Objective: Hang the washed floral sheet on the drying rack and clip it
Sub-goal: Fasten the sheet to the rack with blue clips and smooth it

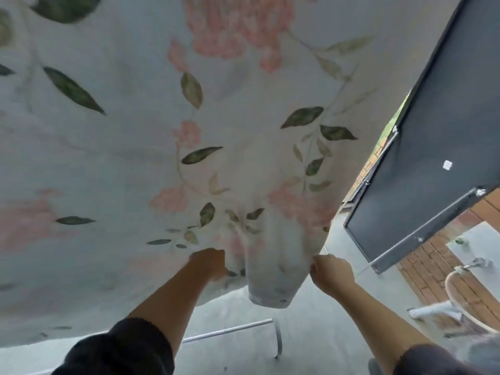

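- The sheet (135,144) is hanging wide above the rack (230,331) bar, white with pink flowers and green leaves.
- The left hand (211,262) is gripping bunched cloth.
- The right hand (331,272) fingers are pinching its edge.

The floral sheet (135,131) fills most of the view, bunched at its lower corner. The left hand (209,263) grips its folds and the right hand (331,272) pinches its edge. A drying rack (230,331) bar shows below it.
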Demonstrator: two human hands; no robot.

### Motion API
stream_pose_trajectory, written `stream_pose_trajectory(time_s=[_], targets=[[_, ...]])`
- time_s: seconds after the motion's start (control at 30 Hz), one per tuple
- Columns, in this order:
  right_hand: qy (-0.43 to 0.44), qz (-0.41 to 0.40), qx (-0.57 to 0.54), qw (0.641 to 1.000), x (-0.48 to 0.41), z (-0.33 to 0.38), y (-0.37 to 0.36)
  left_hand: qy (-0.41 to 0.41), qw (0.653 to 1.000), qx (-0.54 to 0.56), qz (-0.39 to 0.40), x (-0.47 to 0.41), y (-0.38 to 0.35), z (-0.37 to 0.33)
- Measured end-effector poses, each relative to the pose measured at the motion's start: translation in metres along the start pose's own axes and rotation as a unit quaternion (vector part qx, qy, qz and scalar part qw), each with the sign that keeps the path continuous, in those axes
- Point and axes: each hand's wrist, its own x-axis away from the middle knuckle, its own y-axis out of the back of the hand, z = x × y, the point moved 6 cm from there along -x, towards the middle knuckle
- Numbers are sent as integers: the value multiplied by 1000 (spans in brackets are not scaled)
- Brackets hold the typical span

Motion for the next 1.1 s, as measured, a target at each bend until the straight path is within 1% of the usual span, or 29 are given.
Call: stream_pose_trajectory(time_s=[0.03,0.07,0.1,0.17,0.2,0.23,0.3,0.33,0.37,0.4,0.43,0.47,0.5,0.53,0.57,0.63,0.7,0.73,0.77,0.8,0.83,0.87,0.9,0.93,0.97,1.0,1.03,1.07,1.1], targets=[[-36,-23,-71,997,-6,-11,3,-17,999,15,-34,-5,5,-8],[-68,-46,-153,985,-14,-22,10,-33,997,39,-57,-9,11,-18],[-90,-67,-249,962,-26,-31,12,-48,994,64,-78,-15,16,-29],[-70,-76,-395,913,-52,-32,23,-69,985,102,-119,-27,23,-44],[-48,-68,-413,907,-65,-31,23,-73,983,110,-131,-33,23,-49],[-26,-50,-390,919,-78,-30,19,-76,981,113,-141,-39,21,-53],[7,-6,-287,958,-88,-34,12,-75,980,112,-147,-47,16,-55],[0,-25,-258,966,-96,-45,9,-73,980,112,-148,-50,15,-55],[-22,-65,-278,958,-103,-59,9,-71,980,110,-153,-53,14,-55],[-46,-109,-342,932,-109,-71,14,-67,978,114,-162,-56,14,-55],[-58,-126,-420,897,-119,-79,15,-63,976,121,-171,-59,16,-55],[-29,-99,-490,866,-129,-72,18,-62,973,129,-182,-61,19,-57],[24,-38,-526,849,-133,-55,21,-63,969,138,-194,-65,22,-59],[80,24,-524,848,-137,-34,17,-66,966,148,-203,-68,24,-61],[112,56,-506,853,-137,-17,13,-72,963,156,-209,-69,26,-64],[116,45,-464,877,-139,-11,7,-84,961,159,-212,-73,27,-71],[55,-1,-387,920,-145,-42,16,-80,961,156,-212,-74,29,-74],[-3,-46,-352,935,-150,-72,28,-72,962,151,-216,-73,30,-73],[-78,-117,-354,925,-155,-106,44,-64,962,147,-221,-73,32,-72],[-151,-189,-403,883,-154,-139,62,-60,961,144,-227,-72,33,-70],[-185,-246,-492,814,-151,-158,80,-65,960,139,-233,-71,33,-70],[-193,-279,-601,724,-148,-161,90,-77,960,132,-236,-71,33,-71],[-180,-290,-678,651,-150,-156,95,-87,959,128,-237,-70,32,-73],[-152,-272,-713,628,-154,-142,95,-90,960,127,-232,-70,30,-75],[-126,-244,-672,688,-159,-121,89,-86,962,126,-225,-70,27,-76],[-92,-186,-600,773,-165,-97,75,-80,966,121,-214,-70,23,-76],[-53,-112,-535,835,-167,-72,55,-74,969,112,-205,-72,19,-76],[-16,-43,-508,860,-167,-51,36,-67,974,102,-193,-74,15,-73],[14,-1,-515,857,-166,-37,21,-59,977,92,-180,-76,11,-70]])
